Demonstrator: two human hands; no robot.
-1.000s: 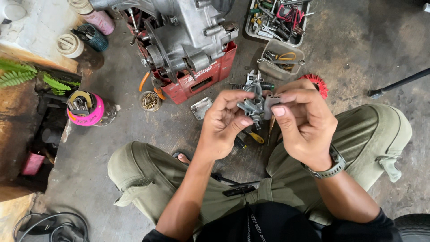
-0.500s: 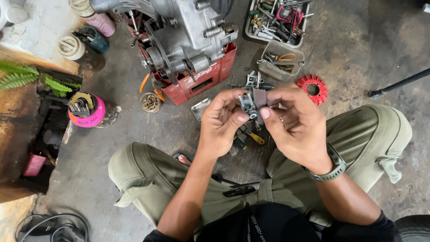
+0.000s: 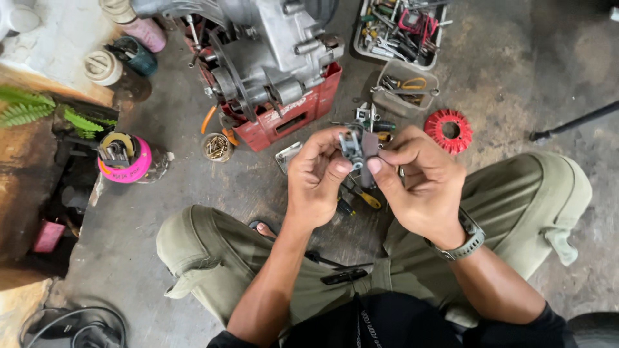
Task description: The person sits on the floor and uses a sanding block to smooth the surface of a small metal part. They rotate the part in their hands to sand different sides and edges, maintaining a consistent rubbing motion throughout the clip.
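A small metal part [image 3: 356, 147] sits pinched between your left hand [image 3: 317, 180] and right hand [image 3: 419, 183], both grasping it above your knees, near the engine [image 3: 271, 58] on its red crate [image 3: 296, 119]; a red ring [image 3: 448, 131] lies right.

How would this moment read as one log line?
left hand: pinching small metal part | right hand: pinching same part | engine on red crate beyond | seated on floor

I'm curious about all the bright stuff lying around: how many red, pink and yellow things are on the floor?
Red: 2, the crate and the toothed ring
Pink: 1, the tape roll
Yellow: 1, the screwdriver handle
Total: 4
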